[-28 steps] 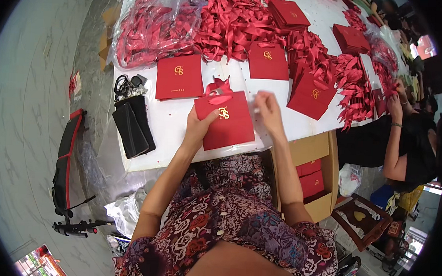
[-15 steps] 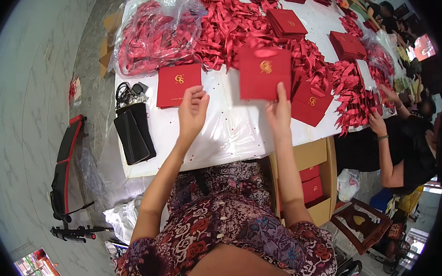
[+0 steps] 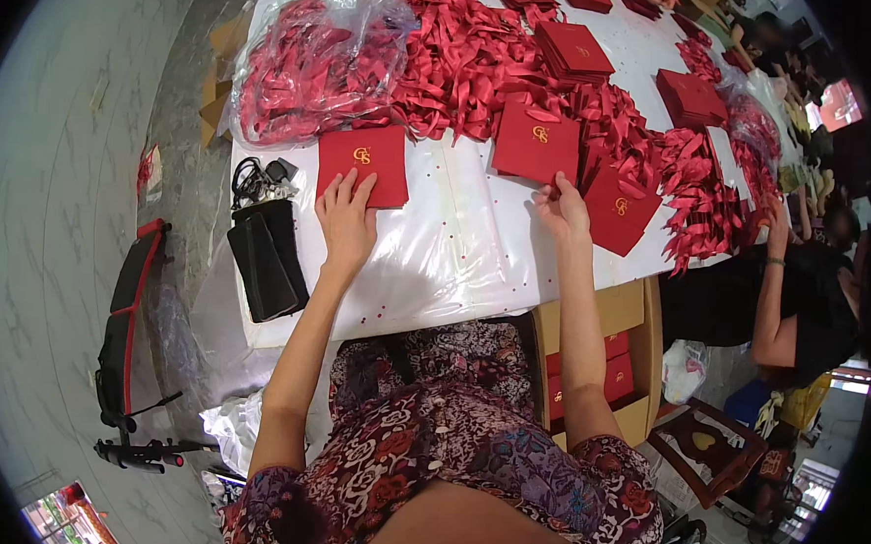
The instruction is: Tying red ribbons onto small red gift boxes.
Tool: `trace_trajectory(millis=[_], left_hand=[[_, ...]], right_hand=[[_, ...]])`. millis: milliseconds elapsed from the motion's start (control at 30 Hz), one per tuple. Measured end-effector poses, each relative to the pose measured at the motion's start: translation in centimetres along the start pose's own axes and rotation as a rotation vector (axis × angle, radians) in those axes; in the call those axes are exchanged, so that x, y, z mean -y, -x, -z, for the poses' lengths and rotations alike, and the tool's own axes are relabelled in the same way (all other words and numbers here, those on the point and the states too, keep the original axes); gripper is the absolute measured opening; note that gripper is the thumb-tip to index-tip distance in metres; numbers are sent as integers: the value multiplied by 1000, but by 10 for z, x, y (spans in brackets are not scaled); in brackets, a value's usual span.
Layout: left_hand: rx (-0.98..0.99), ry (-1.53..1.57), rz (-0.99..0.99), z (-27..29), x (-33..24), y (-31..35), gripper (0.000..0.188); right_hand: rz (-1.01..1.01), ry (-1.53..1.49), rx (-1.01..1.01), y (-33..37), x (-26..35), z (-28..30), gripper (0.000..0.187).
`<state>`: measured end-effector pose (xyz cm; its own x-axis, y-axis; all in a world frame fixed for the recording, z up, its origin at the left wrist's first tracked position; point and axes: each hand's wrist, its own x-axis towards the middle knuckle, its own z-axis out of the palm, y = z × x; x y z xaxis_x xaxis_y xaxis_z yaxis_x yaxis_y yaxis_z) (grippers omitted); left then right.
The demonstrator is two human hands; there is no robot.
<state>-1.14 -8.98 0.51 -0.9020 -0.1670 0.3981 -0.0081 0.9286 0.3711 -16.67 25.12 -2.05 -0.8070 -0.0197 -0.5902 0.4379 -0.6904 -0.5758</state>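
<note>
Two red square cards, one at each hand, lie on the worktop (image 3: 457,244).
Left hand (image 3: 346,220) lies flat, fingers spread, touching the upper-left card (image 3: 363,162); right hand (image 3: 562,208) pinches the upper-centre card (image 3: 536,144) at its lower edge.

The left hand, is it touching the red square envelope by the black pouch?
Touching. In the head view, the left hand lies flat on the table with its fingertips overlapping the lower edge of the red square envelope; no gap shows between them.

2 flat red square envelopes (image 3: 364,164) (image 3: 536,143) lie apart on plastic.
</note>
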Motion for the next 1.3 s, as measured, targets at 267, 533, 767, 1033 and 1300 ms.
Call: trace_trajectory(millis=[267, 533, 767, 1033, 1300], left_hand=[[-13, 15, -52, 19, -11, 10, 49], [17, 47, -238, 19, -59, 65, 41], [206, 172, -256, 16, -96, 111, 47], [147, 431, -221, 23, -78, 59, 45], [191, 417, -240, 20, -72, 7, 17]], right_hand=[[216, -41, -36, 51, -33, -24, 14], [857, 1243, 267, 31, -68, -85, 26], [1023, 1682, 25, 3, -90, -134, 29], [931, 1597, 337, 61, -78, -103, 16], [736, 1382, 720, 148, -75, -70, 15]])
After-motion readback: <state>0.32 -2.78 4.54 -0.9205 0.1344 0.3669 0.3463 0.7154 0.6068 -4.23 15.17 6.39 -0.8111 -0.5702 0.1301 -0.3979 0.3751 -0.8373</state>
